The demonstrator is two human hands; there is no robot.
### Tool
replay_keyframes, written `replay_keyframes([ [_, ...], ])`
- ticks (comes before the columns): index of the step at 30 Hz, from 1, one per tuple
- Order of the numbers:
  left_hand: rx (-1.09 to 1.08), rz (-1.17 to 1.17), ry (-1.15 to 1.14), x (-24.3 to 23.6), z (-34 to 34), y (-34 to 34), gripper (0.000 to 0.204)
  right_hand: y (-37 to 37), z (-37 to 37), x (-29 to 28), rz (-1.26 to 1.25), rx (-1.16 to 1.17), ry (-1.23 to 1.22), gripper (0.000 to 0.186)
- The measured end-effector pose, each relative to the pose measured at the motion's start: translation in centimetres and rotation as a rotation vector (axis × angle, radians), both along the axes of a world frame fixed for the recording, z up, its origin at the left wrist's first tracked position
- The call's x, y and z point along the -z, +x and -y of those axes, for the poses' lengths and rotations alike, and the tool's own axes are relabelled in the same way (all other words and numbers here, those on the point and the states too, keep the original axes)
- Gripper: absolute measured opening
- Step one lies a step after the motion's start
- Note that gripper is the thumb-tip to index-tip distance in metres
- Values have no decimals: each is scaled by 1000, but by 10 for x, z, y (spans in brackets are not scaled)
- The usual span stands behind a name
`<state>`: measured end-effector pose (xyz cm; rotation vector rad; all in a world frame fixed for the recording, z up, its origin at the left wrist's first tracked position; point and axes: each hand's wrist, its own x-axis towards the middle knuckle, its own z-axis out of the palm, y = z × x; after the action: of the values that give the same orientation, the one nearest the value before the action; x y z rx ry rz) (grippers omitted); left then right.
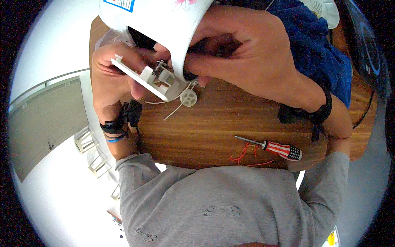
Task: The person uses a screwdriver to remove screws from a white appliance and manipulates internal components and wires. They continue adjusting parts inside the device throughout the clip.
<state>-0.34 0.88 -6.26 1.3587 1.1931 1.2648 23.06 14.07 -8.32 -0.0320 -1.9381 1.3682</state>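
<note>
A glossy white plastic housing point(156, 16) with a pink flower print and a label is tilted at the top of the view. My left hand point(111, 68) is closed around a white plastic bracket point(142, 81), held at the opening of the housing. A small metal spring point(157, 67) shows in the bracket. My right hand point(255, 53) grips the curved rim of the housing; some of its fingertips are hidden inside. Below the rim hangs a small white spoked wheel point(188, 98), with a thin pale wire point(173, 114) beside it.
A screwdriver point(284, 150) with a red, white and black handle lies near the table's front edge, beside loose red thread point(239, 157). Dark blue cloth point(312, 49) is bunched at the right on the wooden table point(197, 136). Behind it sits a white basket-like object point(327, 12).
</note>
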Motion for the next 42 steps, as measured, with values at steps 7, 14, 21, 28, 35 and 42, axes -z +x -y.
replay_keyframes([
  [7, 43, -19, -45, -2, -1, -5, 43, 0, 2, -3, -122, -29, -52, 20],
  [14, -9, -184, -24, -2, 2, -9, 50, 1, 4, -11, 20, 41, 44, 21],
  [21, -33, -176, 26, -1, 2, -5, 45, -6, 6, 8, -92, -12, -69, 21],
  [28, -18, -161, -1, -3, 2, -3, 40, -2, 5, 3, -21, -7, -66, 22],
  [35, 2, -158, 16, -5, -1, -3, 36, 4, 1, -14, 48, 53, 24, 21],
  [42, 56, -110, 17, -13, -3, 0, 35, 1, 22, -12, 176, 50, -370, 25],
])
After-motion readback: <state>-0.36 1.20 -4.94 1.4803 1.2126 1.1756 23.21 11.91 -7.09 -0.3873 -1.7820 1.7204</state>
